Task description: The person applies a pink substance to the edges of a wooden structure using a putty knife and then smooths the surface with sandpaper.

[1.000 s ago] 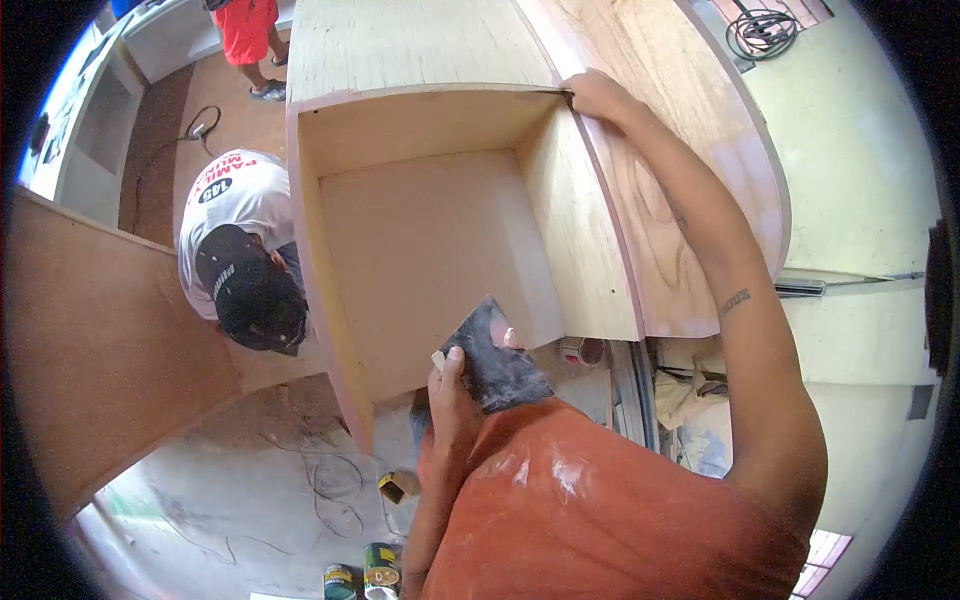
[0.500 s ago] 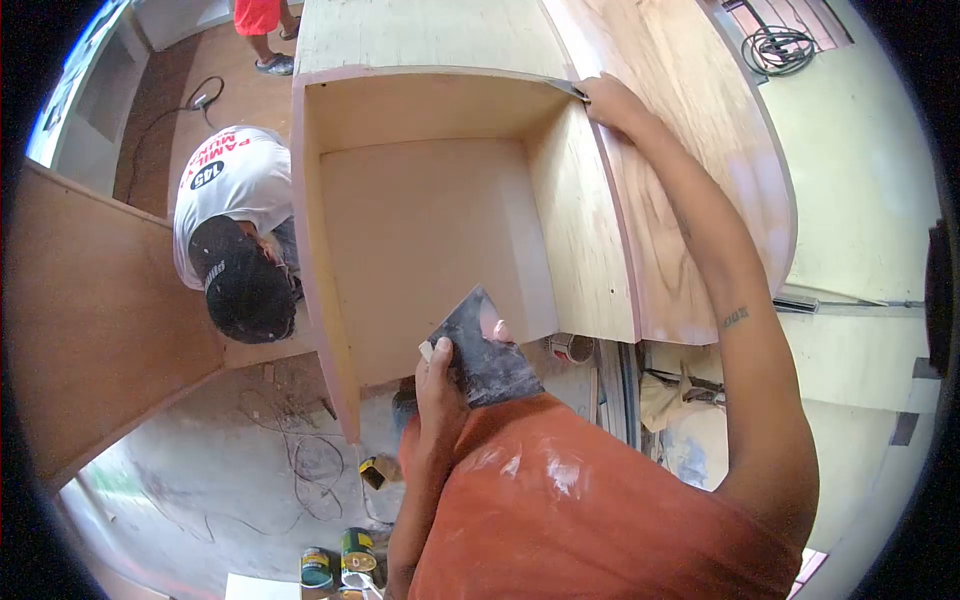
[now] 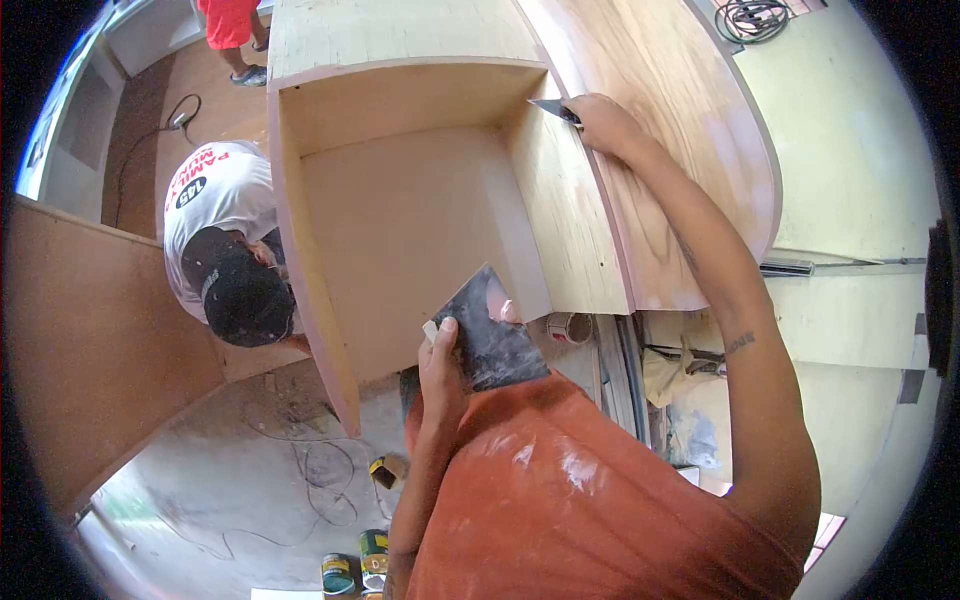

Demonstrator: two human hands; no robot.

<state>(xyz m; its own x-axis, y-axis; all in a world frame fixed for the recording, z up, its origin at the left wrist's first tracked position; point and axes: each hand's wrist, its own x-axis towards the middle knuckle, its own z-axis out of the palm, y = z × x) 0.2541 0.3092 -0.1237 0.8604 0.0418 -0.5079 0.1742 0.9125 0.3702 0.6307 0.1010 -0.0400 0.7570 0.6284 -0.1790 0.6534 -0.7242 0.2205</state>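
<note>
My left hand (image 3: 443,372) grips a dark, smeared flat board (image 3: 492,345) by its left edge, close in front of my body. A pink dab of putty (image 3: 503,308) sits near the board's upper right edge. A small pale piece (image 3: 430,330) juts out beside my left thumb. With its fingers closed, my right hand (image 3: 605,124) holds a putty knife (image 3: 555,109) at the upper right of an open wooden cabinet (image 3: 420,215). The blade points left over the cabinet's opening, near the pinkish front edge of its right-hand panel.
Left of the cabinet a person in a white shirt and black cap (image 3: 238,290) bends low. Another person's red shorts (image 3: 228,22) show farther back. Paint cans (image 3: 338,573) and a yellow-and-black box (image 3: 384,472) stand on the floor. A coiled cable (image 3: 752,20) lies at upper right.
My right hand has drawn the putty knife off the cabinet's top corner and a little down along the right panel edge. The view has shifted slightly; my left hand still holds the board.
</note>
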